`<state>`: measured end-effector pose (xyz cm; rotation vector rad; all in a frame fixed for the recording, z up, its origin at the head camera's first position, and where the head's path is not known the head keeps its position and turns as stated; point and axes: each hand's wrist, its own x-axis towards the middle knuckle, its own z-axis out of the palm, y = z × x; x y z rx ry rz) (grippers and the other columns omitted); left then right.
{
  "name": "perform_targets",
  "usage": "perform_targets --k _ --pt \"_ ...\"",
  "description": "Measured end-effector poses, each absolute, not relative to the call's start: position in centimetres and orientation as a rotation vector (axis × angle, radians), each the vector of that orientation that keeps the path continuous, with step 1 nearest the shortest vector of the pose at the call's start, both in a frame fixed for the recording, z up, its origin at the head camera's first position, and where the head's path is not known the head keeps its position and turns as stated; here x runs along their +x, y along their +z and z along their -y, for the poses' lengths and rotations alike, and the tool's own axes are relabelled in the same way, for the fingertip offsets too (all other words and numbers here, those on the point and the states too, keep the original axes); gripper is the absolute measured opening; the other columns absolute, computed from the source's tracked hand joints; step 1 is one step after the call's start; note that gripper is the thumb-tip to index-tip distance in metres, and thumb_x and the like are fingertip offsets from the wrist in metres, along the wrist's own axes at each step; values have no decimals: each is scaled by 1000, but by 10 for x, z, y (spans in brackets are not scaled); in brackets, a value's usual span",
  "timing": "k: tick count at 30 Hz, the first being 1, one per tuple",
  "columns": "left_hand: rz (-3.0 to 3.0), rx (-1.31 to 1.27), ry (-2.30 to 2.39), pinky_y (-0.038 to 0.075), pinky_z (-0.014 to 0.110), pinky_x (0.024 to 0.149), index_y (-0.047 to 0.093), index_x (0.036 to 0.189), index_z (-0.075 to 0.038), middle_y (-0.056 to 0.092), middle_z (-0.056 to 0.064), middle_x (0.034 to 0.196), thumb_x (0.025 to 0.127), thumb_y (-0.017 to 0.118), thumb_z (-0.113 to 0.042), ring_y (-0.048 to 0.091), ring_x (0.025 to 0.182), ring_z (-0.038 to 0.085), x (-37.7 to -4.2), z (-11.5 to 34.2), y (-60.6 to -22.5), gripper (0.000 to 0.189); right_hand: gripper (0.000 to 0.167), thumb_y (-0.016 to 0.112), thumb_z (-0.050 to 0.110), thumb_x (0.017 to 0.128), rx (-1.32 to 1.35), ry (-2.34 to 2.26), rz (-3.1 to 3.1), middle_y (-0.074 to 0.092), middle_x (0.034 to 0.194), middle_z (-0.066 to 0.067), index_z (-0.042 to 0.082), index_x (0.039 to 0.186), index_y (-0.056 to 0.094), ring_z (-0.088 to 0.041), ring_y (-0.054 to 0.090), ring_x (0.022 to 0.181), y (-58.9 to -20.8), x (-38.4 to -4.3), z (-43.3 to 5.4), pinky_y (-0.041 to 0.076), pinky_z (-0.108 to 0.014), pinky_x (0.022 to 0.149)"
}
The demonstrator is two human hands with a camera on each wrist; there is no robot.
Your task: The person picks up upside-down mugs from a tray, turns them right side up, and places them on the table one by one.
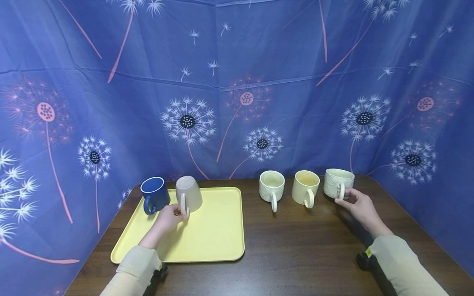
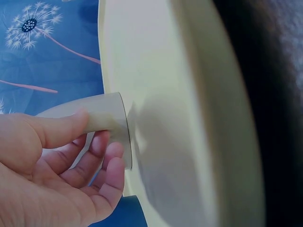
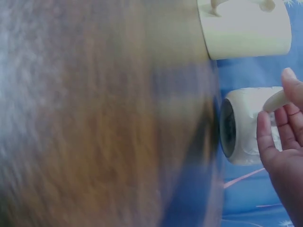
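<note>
My left hand (image 1: 168,218) pinches the handle of a pale grey-beige mug (image 1: 189,195), which stands upside down over the yellow tray (image 1: 212,242). In the left wrist view its wide rim faces the tray, with the thumb on the handle. Beside it on the left is a dark blue mug (image 1: 158,193), upright, its handle toward me. At the right, my right hand (image 1: 360,206) holds the handle of a white embossed mug (image 1: 333,183) between thumb and fingers. The right wrist view shows that mug's dark underside (image 3: 228,128), slightly off the table.
A cream mug (image 1: 301,191) and a pale embossed mug (image 1: 267,191) stand upright left of the right hand, handles toward me. The brown wooden table (image 1: 285,246) ends at a blue dandelion-print cloth (image 1: 303,123) behind and at both sides.
</note>
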<state>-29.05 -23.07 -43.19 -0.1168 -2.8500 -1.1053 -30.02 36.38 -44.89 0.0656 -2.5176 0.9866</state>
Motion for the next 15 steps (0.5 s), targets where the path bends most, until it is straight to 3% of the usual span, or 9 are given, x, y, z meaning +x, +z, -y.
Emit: perform_targets --k 9,15 --pt "2803 -84 -1108 44 28 64 63 80 0 63 5 74 78 71 -2 53 70 15 -291 230 -435 8 25 79 22 76 68 948 2579 66 86 -4 6 87 63 0 50 77 -440 -294 -365 37 -19 67" --pt "2762 -49 -1134 43 27 62 63 79 0 63 5 73 77 72 -1 54 69 14 -291 228 -438 9 25 82 21 71 60 918 2623 67 79 -2 6 82 64 1 50 70 -439 -293 -365 39 -19 63"
